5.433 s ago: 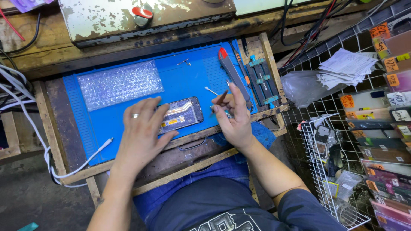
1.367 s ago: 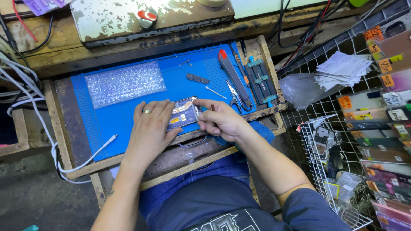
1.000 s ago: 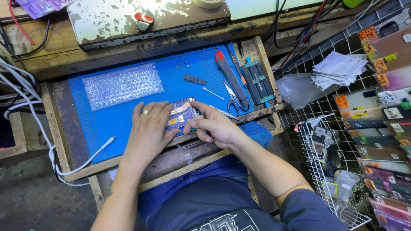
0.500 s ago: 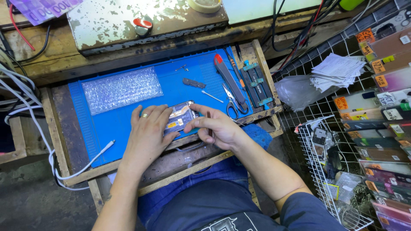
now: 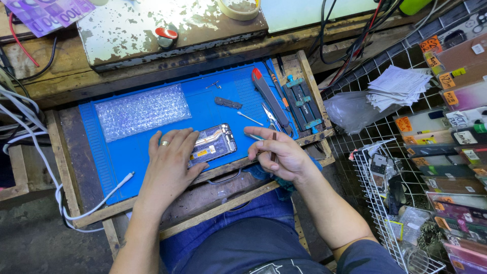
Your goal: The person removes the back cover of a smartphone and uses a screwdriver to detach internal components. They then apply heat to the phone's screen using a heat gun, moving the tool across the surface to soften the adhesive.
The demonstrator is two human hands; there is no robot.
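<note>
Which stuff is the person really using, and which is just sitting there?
In use:
left hand pressing on the opened phone
right hand holding a thin tool

Lying about:
bubble wrap
red-tipped cutter
stack of papers
white cable

Bare blue mat [image 5: 122, 157] is lying open near the front-left corner; tools [image 5: 284, 99] are crowding the right edge.

Bright, even light; sharp; slight edge distortion

A blue mat [image 5: 127, 152] is laid on the wooden tabletop [image 5: 66, 152]; bubble wrap [image 5: 143, 110] and an opened phone [image 5: 213, 144] are placed on it.
</note>
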